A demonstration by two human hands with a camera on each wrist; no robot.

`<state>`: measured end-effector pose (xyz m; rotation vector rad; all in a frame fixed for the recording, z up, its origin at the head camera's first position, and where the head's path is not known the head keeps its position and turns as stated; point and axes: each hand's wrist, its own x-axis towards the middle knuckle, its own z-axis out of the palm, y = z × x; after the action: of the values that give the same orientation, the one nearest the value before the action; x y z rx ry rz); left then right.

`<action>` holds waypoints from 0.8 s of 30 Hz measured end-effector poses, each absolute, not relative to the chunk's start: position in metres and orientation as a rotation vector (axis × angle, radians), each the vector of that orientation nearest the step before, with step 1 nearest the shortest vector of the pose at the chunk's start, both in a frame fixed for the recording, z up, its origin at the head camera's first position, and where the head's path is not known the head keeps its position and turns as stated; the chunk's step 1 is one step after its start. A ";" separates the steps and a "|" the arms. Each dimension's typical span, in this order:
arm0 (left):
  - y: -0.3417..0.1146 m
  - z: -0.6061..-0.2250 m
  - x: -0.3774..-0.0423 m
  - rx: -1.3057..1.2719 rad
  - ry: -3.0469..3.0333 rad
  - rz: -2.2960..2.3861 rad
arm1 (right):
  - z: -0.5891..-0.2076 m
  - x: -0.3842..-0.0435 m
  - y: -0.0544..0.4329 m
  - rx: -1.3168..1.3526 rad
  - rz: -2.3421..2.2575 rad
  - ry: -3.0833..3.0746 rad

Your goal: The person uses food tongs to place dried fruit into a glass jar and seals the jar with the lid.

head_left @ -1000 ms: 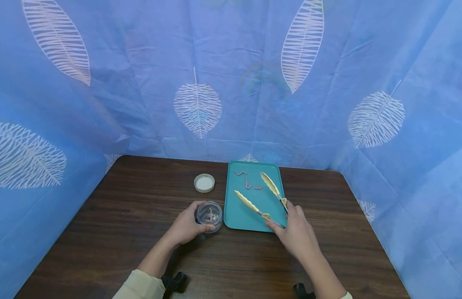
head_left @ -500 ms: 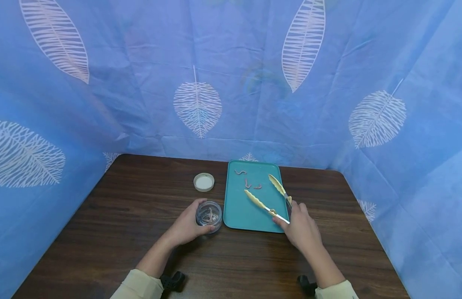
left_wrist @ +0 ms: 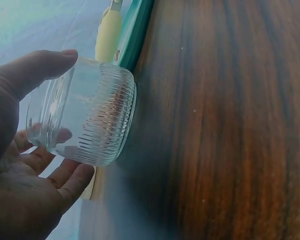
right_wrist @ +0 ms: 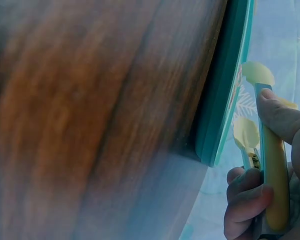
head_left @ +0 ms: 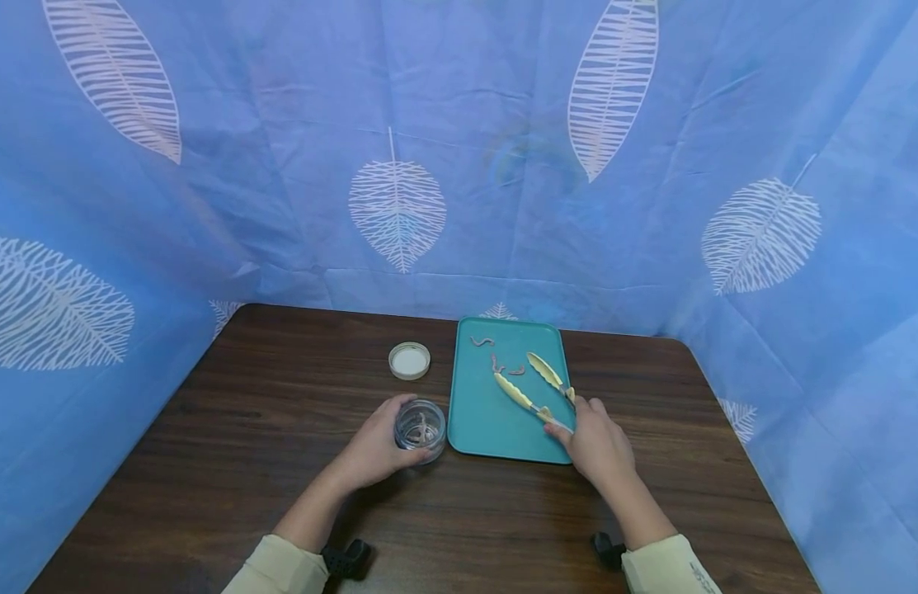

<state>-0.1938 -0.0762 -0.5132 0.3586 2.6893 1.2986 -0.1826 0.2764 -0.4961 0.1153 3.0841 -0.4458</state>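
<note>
Nearest, the left sleeve and right sleeve are seen at the lower edge, the left forearm aimed toward about 2 o'clock, the right toward about 11. By the left grip the jar is held upright above the surface, thumb on one side and fingers curled round the other; no clear shift is seen in either from half a second ago. A few worms are held within the jar.

By the right grip the tongs are clasped, thumb pressed along one arm and fingers bent on the other side, with the ends pointed toward 10 o'clock. Since half a second ago their spread has been narrowed, though the ends are kept apart; compared with a second ago, the nearer end has been brought toward 3 o'clock. It is now set at the low end of the middle worm; whether contact is made cannot be told.

The tray is placed at 2 o'clock from the jar. On it, two other worms are left where they were: one near 4 o'clock of the middle one, another at 11. The lid is laid at 12 o'clock from the jar, with the cloth hung beyond.
</note>
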 end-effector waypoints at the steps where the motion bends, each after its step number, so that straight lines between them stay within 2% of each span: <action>1: -0.076 -0.513 -0.194 0.359 2.694 1.294 | -0.496 -0.183 0.276 0.116 -0.445 3.082; 24: -0.072 -0.508 -0.193 0.294 2.704 1.167 | -0.502 -0.191 0.278 0.145 -0.429 3.101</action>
<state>-0.1925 -0.0723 -0.5084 0.2940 2.7041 1.1672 -0.1907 0.2782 -0.5016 0.1446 3.1010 -0.4295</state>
